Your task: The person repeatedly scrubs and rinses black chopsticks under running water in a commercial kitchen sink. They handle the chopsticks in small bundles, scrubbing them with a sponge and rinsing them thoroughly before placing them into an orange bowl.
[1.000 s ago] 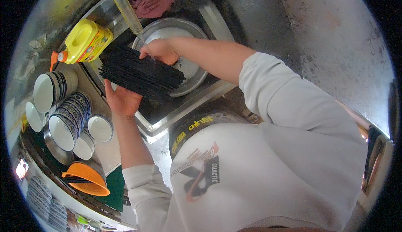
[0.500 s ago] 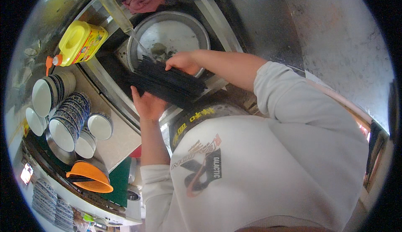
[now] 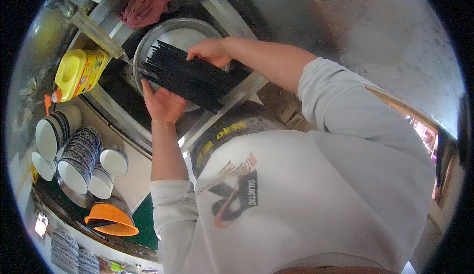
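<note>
We locate 1 bundle of black sticks just above the centre of the frame, held slantwise from upper left to lower right, with many thin sticks lying side by side and their ends uneven. We see the left hand against the lower-left side of the bundle, palm turned up and thumb spread; its other fingers are hidden, and we cannot tell how far they close. We see the right hand on the upper-right side, fingers curled and closed on the edge of the bundle. Beneath the bundle we note 1 round metal basin, standing inside a metal sink; the lower-right end of the bundle overlaps the sink rim in view. At the upper left, 1 clear tube points toward the basin, and 1 red cloth lies near the top. Left of the sink we find 1 yellow jug with an orange-red cap. Farther down the left side we observe 1 stack of blue-patterned bowls among other bowls, and below it 1 tilted orange basket containing dark sticks.
</note>
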Motion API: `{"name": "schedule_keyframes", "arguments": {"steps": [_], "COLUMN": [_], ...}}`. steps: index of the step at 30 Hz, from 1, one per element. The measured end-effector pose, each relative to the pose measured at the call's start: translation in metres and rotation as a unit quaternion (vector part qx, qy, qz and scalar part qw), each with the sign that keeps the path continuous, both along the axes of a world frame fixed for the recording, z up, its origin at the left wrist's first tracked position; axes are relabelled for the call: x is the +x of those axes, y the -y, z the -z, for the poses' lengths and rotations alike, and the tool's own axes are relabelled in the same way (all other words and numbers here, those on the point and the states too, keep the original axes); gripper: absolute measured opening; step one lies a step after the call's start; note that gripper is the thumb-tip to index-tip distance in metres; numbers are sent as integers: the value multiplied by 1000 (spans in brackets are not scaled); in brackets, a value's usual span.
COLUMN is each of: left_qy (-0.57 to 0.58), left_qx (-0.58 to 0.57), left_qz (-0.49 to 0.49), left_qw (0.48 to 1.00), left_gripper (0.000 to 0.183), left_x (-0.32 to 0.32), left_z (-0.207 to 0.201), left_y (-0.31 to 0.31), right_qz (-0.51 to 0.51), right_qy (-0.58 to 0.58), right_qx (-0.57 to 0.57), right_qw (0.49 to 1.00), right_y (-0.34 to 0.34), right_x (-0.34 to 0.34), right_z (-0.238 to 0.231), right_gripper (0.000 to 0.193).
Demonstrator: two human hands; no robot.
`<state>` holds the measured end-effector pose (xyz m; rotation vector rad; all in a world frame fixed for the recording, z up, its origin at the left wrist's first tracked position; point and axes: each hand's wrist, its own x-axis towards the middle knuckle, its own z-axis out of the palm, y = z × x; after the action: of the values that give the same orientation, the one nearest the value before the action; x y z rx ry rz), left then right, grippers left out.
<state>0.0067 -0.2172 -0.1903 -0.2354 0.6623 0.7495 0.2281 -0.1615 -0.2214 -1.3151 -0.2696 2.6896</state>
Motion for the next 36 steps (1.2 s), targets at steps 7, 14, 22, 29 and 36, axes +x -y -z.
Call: {"name": "schedule_keyframes", "arguments": {"steps": [7, 14, 22, 29, 36], "left_qy": [37, 72, -28, 18, 7], "left_qx": [71, 114, 98, 110, 27], "left_qz": [-2, 2, -37, -40, -72], "left_qw": [997, 991, 994, 993, 997], "left_gripper": [85, 85, 85, 85, 85], "left_x": [2, -40, -95, -124, -103], "left_z": [-1, -4, -17, -5, 12], "left_y": [-46, -49, -41, -26, 23], "right_qz": [48, 23, -39, -68, -59], "right_qy": [11, -35, -82, -132, -40], "right_qx": [43, 47, 33, 0, -50], "right_qw": [998, 998, 995, 989, 996], "right_y": [-35, -54, -61, -60, -7], "right_x": [7, -35, -100, -125, -114], "right_z": [-21, -17, -1, 20, 23], "right_gripper": [27, 28, 29, 30, 29]}}
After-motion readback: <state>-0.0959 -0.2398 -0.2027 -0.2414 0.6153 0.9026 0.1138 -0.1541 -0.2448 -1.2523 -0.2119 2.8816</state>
